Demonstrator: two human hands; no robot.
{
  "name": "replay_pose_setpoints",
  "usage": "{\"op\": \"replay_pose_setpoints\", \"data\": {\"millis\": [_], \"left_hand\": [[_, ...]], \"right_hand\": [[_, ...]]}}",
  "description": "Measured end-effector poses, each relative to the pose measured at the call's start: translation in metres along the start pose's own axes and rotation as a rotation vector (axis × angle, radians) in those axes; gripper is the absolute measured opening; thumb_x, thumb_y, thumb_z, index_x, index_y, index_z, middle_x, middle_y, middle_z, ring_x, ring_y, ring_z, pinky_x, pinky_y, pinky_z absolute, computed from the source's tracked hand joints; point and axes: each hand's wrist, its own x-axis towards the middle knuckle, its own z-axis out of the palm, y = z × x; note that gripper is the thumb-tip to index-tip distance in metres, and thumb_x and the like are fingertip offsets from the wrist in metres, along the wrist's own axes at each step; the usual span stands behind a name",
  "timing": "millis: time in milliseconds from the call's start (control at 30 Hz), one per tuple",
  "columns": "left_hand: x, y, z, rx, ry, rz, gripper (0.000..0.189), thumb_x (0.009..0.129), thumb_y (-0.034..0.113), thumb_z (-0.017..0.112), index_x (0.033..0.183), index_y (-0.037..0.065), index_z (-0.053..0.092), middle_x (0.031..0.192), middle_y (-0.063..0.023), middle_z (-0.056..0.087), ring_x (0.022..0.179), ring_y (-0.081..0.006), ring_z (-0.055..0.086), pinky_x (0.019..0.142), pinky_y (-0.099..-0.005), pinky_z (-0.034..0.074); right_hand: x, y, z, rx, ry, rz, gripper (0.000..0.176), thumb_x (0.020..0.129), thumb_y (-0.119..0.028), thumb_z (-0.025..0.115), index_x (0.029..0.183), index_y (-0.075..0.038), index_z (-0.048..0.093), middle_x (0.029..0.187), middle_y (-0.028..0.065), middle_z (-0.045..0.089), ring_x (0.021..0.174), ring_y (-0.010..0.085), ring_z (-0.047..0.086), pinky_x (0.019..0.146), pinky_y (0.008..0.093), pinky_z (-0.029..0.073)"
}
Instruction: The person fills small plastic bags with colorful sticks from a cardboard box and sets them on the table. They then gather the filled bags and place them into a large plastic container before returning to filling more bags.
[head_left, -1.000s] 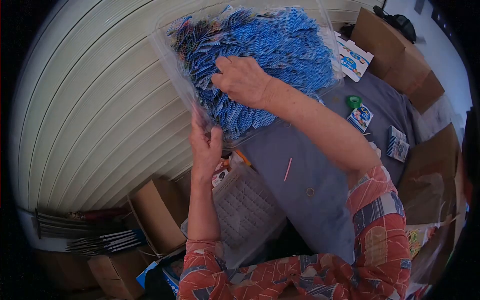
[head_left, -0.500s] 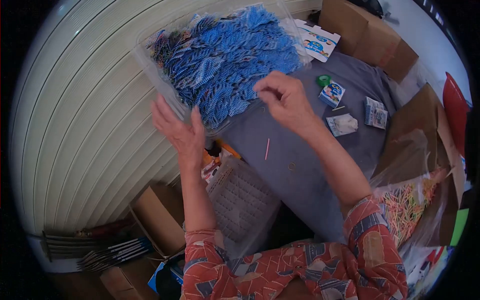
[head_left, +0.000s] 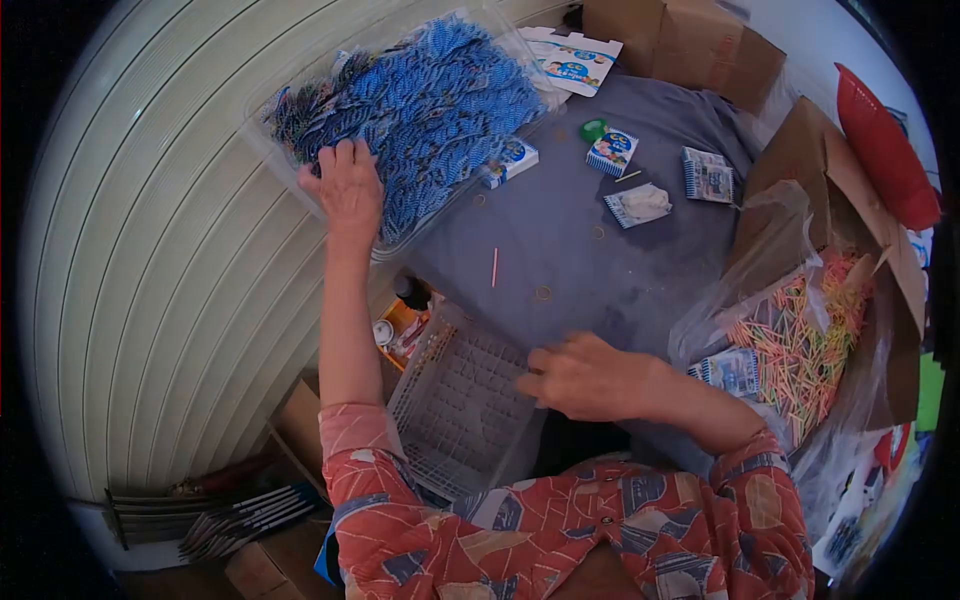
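Observation:
My left hand (head_left: 347, 190) reaches over the near left side of a clear plastic tub (head_left: 400, 243). Its fingers are apart and rest at the edge of a heap of blue patterned strips (head_left: 430, 115); the fingertips are partly hidden. My right hand (head_left: 590, 378), slightly blurred, hovers by the table's near edge, right of a clear plastic basket (head_left: 465, 400). Its fingers are loosely bent and apart, and nothing shows in them. A small white and blue box (head_left: 512, 163) stands against the tub's right side. A thin pink stick (head_left: 494, 267) lies on the grey cloth (head_left: 560, 225).
Small patterned packets (head_left: 708, 175), a boxed pack (head_left: 612, 151) and a green tape roll (head_left: 593, 130) lie on the cloth. At right, a carton (head_left: 850, 180) lined with plastic holds many coloured sticks (head_left: 800, 340) and a blue packet (head_left: 730, 372). A ribbed wall (head_left: 170, 250) rises at left.
My right hand has drawn back from the tub's right edge toward my body. My left hand has moved onto the strips. The small box beside the tub now shows. The view has shifted.

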Motion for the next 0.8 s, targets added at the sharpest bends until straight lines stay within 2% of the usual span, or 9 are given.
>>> {"op": "replay_pose_setpoints", "data": {"millis": [67,167,300,367,467,567,667,700,800], "left_hand": [[0.014,-0.011,0.02,-0.051,0.001,0.148,0.014,0.075,0.006,0.063,0.089,0.009,0.067,0.091,-0.0033,0.058,0.094,-0.0245,0.054,0.089,-0.0466,0.036],[0.02,-0.012,0.048,-0.063,0.024,0.139,0.01,0.071,0.005,0.062,0.08,0.009,0.064,0.088,-0.0037,0.058,0.088,-0.0261,0.055,0.08,-0.0429,0.039],[0.024,-0.004,0.041,-0.013,-0.043,0.104,0.008,0.071,0.004,0.061,0.077,0.009,0.064,0.088,-0.005,0.058,0.087,-0.0269,0.055,0.073,-0.0415,0.041],[0.02,-0.006,0.04,-0.019,-0.032,0.093,0.013,0.074,0.007,0.064,0.086,0.008,0.067,0.088,-0.006,0.058,0.087,-0.0275,0.055,0.073,-0.042,0.041],[0.022,0.002,0.023,-0.142,0.082,0.098,0.024,0.077,0.013,0.068,0.1,0.007,0.066,0.091,-0.0066,0.057,0.088,-0.028,0.055,0.074,-0.0421,0.042],[0.024,0.002,0.02,-0.075,0.002,0.101,0.033,0.078,0.017,0.07,0.109,0.006,0.064,0.096,-0.0064,0.056,0.09,-0.0283,0.055,0.075,-0.0421,0.043],[0.025,-0.011,0.033,-0.057,-0.091,0.194,0.033,0.078,0.017,0.07,0.109,0.005,0.063,0.099,-0.0063,0.056,0.093,-0.0277,0.055,0.074,-0.0412,0.044],[0.026,-0.015,0.037,-0.066,-0.092,0.208,0.032,0.076,0.011,0.068,0.107,0.004,0.064,0.096,-0.0076,0.056,0.092,-0.0282,0.056,0.075,-0.0406,0.047],[0.03,-0.022,0.04,-0.141,-0.12,0.199,0.032,0.072,0.005,0.066,0.104,0.003,0.064,0.092,-0.0094,0.057,0.089,-0.0298,0.058,0.076,-0.041,0.049]], "right_hand": [[-0.02,0.002,0.002,0.021,-0.013,0.013,0.019,0.078,-0.007,0.062,0.097,-0.006,0.065,0.091,0.0133,0.062,0.083,0.0289,0.067,0.068,0.0417,0.05],[-0.04,0.006,0.001,-0.015,-0.048,0.118,0.02,0.078,-0.007,0.062,0.098,-0.006,0.066,0.091,0.0131,0.062,0.083,0.0286,0.067,0.069,0.0407,0.049],[-0.048,0.015,0.001,-0.03,-0.046,0.171,0.023,0.076,-0.006,0.064,0.099,-0.006,0.065,0.092,0.0133,0.062,0.085,0.0287,0.066,0.071,0.0406,0.048],[-0.04,0.018,0.001,-0.009,-0.06,0.165,0.024,0.075,-0.006,0.064,0.099,-0.005,0.065,0.093,0.0135,0.061,0.085,0.0285,0.066,0.073,0.0409,0.048],[0.019,0.036,-0.004,-0.247,0.142,0.131,0.021,0.075,-0.009,0.064,0.095,-0.005,0.061,0.094,0.0106,0.059,0.089,0.0258,0.062,0.074,0.0394,0.047],[0.104,0.079,0.006,-0.325,0.446,0.091,0.028,0.071,-0.009,0.066,0.099,-0.004,0.061,0.094,0.0087,0.058,0.094,0.0257,0.057,0.074,0.0409,0.045],[0.18,0.122,0.031,-0.468,0.542,0.133,0.028,0.072,-0.01,0.066,0.098,-0.004,0.064,0.094,0.0065,0.058,0.098,0.0246,0.054,0.076,0.0411,0.044],[0.198,0.131,0.039,-0.493,0.52,0.143,0.023,0.073,-0.011,0.065,0.095,-0.005,0.066,0.092,0.0058,0.059,0.096,0.0237,0.055,0.075,0.0412,0.043],[0.217,0.138,0.044,-0.518,0.513,0.153,0.014,0.074,-0.013,0.064,0.086,-0.007,0.069,0.087,0.0048,0.061,0.092,0.0227,0.056,0.073,0.0406,0.045]]}}
